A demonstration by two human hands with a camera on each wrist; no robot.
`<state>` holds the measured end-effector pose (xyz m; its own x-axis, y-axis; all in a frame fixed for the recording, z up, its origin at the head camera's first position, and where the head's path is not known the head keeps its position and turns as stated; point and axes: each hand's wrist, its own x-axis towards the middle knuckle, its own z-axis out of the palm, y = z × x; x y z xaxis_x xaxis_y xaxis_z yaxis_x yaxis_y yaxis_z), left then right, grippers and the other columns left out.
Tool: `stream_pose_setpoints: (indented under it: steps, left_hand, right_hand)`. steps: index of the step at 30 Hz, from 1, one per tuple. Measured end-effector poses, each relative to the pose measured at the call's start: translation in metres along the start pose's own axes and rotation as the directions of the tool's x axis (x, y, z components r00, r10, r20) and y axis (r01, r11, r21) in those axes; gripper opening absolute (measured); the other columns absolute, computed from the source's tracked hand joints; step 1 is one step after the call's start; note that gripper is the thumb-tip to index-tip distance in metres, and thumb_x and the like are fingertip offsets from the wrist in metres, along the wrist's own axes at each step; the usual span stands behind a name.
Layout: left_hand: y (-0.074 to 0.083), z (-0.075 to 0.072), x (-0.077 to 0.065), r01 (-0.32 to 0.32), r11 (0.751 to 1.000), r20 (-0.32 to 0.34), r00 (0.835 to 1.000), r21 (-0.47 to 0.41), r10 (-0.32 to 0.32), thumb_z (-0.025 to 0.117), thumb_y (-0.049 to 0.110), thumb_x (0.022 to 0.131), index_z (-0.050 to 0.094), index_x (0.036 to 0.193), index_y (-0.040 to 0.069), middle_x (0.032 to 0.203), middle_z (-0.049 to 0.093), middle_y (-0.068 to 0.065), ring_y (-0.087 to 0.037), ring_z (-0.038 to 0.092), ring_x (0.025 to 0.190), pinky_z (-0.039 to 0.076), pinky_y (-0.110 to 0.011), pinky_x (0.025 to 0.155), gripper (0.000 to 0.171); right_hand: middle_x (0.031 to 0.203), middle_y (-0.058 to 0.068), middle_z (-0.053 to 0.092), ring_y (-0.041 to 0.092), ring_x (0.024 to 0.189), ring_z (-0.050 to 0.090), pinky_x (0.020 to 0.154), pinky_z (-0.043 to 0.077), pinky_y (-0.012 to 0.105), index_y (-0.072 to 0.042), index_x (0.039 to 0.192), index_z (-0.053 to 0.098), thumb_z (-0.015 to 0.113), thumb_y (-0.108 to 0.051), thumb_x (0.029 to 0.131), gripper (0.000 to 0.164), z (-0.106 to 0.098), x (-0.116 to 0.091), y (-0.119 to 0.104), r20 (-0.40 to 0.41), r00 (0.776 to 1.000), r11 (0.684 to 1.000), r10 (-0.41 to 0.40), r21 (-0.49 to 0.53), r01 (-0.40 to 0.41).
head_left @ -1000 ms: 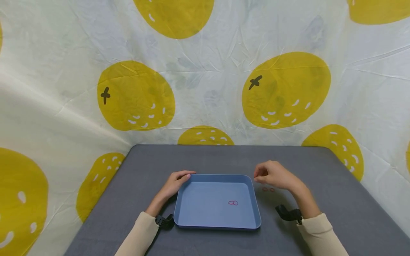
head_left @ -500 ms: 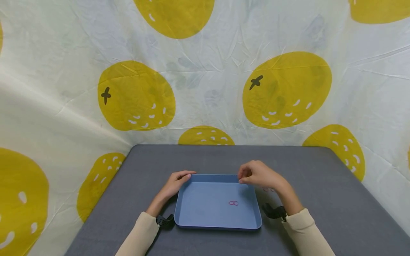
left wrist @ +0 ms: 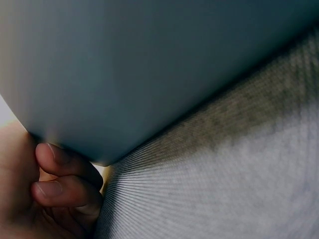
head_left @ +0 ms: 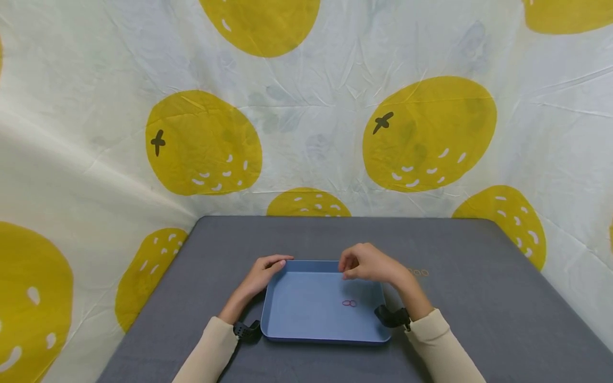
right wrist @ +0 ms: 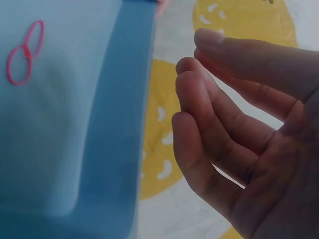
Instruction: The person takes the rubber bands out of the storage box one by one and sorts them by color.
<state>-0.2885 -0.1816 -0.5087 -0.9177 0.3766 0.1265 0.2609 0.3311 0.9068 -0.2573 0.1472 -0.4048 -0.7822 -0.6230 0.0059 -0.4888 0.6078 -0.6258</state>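
A blue rectangular tray point(head_left: 301, 314) lies on the table. My left hand point(head_left: 261, 274) grips its far left corner, thumb at the rim; in the left wrist view, curled fingers point(left wrist: 65, 191) show beside the corner. Over the tray's far right part hovers my right hand point(head_left: 369, 263). In the right wrist view its thumb and forefinger tips come together and the other fingers point(right wrist: 189, 139) are bent; I cannot tell whether something small is between them. Two thin pink-red bands point(right wrist: 27, 51), like small rubber bands, lie overlapping on the tray floor.
Several small orange bands point(head_left: 418, 272) lie in a row on the grey table point(head_left: 479, 298), right of the tray, partly behind the right forearm. A black strap device point(head_left: 392, 316) sits on the right wrist. A fruit-print curtain point(head_left: 311, 143) hangs behind the table.
My right hand has moved left from beside the tray to over its far right part. The orange bands have come into view; two reddish bands on the table are now hidden. My left hand stays.
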Motion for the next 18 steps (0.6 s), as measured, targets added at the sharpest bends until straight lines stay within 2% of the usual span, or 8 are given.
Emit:
stream_pose_setpoints:
  steps: [5, 9, 14, 18]
  left_hand:
    - [0.019, -0.005, -0.007, 0.001, 1.0, 0.014, 1.0, -0.006, -0.001, 0.053, 0.017, 0.109, 0.068, 0.135, 0.005, 0.137, 0.068, -0.017, -0.036, 0.064, 0.128, 0.05, -0.055, 0.106, 0.033]
    - [0.024, -0.006, -0.009, -0.007, 1.0, 0.013, 1.0, 0.004, 0.007, 0.054, 0.017, 0.109, 0.068, 0.135, 0.004, 0.136, 0.068, -0.018, -0.037, 0.064, 0.127, 0.051, -0.054, 0.106, 0.033]
    - [0.017, -0.004, -0.005, 0.001, 1.0, 0.017, 1.0, -0.008, -0.001, 0.053, 0.017, 0.109, 0.068, 0.136, 0.004, 0.137, 0.068, -0.017, -0.037, 0.063, 0.128, 0.049, -0.057, 0.107, 0.033]
    - [0.0, 0.001, 0.001, 0.004, 1.0, -0.012, 1.0, -0.007, -0.005, 0.053, 0.018, 0.109, 0.069, 0.135, 0.005, 0.137, 0.068, -0.017, -0.038, 0.063, 0.128, 0.047, -0.06, 0.108, 0.033]
  right_hand:
    - [0.085, -0.003, 0.074, 0.004, 0.076, 0.065, 0.069, 0.054, 0.023, -0.004, 0.094, 0.076, 0.077, -0.005, 0.091, 0.003, 0.01, 0.007, 0.002, 0.05, 0.999, 1.0, -0.018, -0.006, 0.019]
    - [0.082, -0.004, 0.072, 0.003, 0.074, 0.063, 0.068, 0.053, 0.023, -0.005, 0.092, 0.075, 0.077, -0.002, 0.089, 0.005, 0.018, 0.008, 0.005, 0.093, 0.996, 1.0, -0.009, -0.025, 0.011]
    - [0.077, -0.004, 0.069, 0.005, 0.069, 0.06, 0.063, 0.05, 0.024, -0.006, 0.087, 0.075, 0.075, 0.003, 0.084, 0.01, 0.026, 0.007, 0.01, 0.174, 0.983, 0.999, 0.05, -0.022, -0.047]
    - [0.073, -0.003, 0.068, 0.008, 0.067, 0.06, 0.061, 0.048, 0.025, -0.007, 0.084, 0.074, 0.079, 0.003, 0.082, 0.011, 0.033, 0.008, 0.014, 0.191, 0.977, 0.995, 0.097, -0.01, -0.096]
